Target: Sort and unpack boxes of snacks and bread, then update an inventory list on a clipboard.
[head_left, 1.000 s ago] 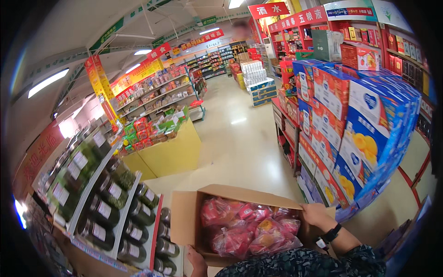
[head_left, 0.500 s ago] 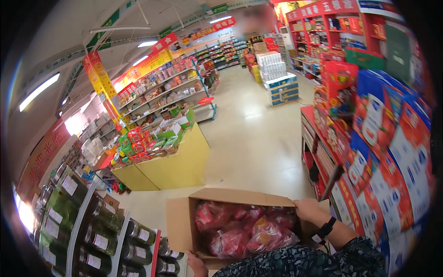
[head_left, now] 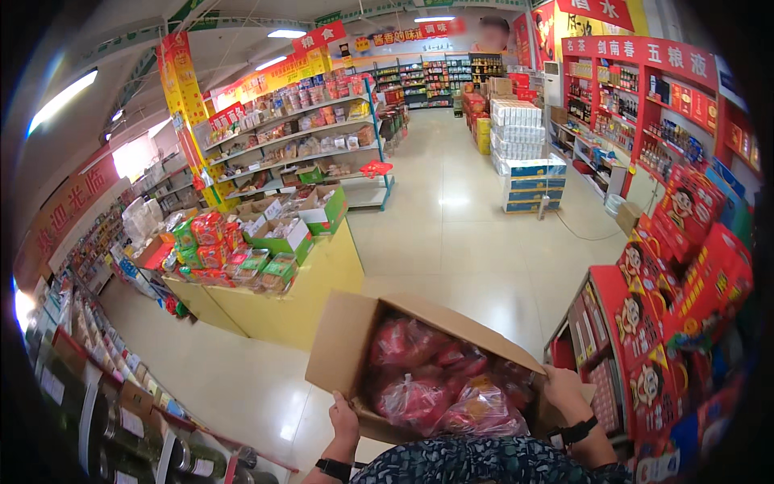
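Both hands, left hand (head_left: 344,419) and right hand (head_left: 562,389), are gripping the open cardboard box (head_left: 348,347) of red bagged goods (head_left: 415,397) at chest height; it is tilting, so bags could be sliding out.

Open brown cardboard box (head_left: 355,347) near the lower edge, full of red packets in clear bags (head_left: 419,387). Red gift boxes (head_left: 685,258) stacked at right. White and blue cartons (head_left: 524,153) piled in the aisle. Red-yellow hanging banners (head_left: 181,89) at upper left.
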The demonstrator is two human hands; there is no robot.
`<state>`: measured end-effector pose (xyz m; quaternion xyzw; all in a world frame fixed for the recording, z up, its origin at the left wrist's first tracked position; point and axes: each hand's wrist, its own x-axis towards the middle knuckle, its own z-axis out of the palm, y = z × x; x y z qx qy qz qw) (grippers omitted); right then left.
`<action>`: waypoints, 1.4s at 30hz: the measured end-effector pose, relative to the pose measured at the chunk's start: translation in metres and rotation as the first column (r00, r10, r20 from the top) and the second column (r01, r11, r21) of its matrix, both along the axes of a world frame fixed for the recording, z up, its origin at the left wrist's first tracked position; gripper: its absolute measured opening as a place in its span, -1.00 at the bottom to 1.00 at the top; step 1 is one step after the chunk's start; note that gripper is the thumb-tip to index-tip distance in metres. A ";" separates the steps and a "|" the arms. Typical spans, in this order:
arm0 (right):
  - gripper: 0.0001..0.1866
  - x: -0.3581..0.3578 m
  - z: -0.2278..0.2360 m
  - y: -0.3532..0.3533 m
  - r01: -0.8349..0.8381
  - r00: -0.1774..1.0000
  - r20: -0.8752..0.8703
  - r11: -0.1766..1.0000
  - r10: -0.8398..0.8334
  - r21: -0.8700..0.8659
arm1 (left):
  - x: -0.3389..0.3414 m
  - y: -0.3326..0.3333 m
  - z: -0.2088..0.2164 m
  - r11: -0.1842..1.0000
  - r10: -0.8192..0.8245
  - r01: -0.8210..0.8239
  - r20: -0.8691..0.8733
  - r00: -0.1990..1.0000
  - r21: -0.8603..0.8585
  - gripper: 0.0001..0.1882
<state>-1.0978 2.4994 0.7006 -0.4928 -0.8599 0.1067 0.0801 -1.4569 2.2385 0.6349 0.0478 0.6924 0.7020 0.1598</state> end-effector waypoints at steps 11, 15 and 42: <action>-0.71 -0.190 -0.029 0.318 -0.087 0.996 -0.001 0.996 0.087 -0.007 | -0.164 0.288 -0.003 0.999 0.022 -0.021 0.028 0.999 -0.040 -0.47; -0.71 -0.275 -0.024 0.420 -0.200 0.980 0.006 0.980 0.200 -0.019 | -0.221 0.355 -0.005 0.993 0.113 -0.114 0.048 0.992 0.010 -0.47; -0.68 -0.863 -0.017 1.024 -0.448 0.889 0.102 0.894 0.446 -0.009 | -0.712 0.899 -0.045 0.894 0.423 -0.436 0.126 0.897 0.105 -0.48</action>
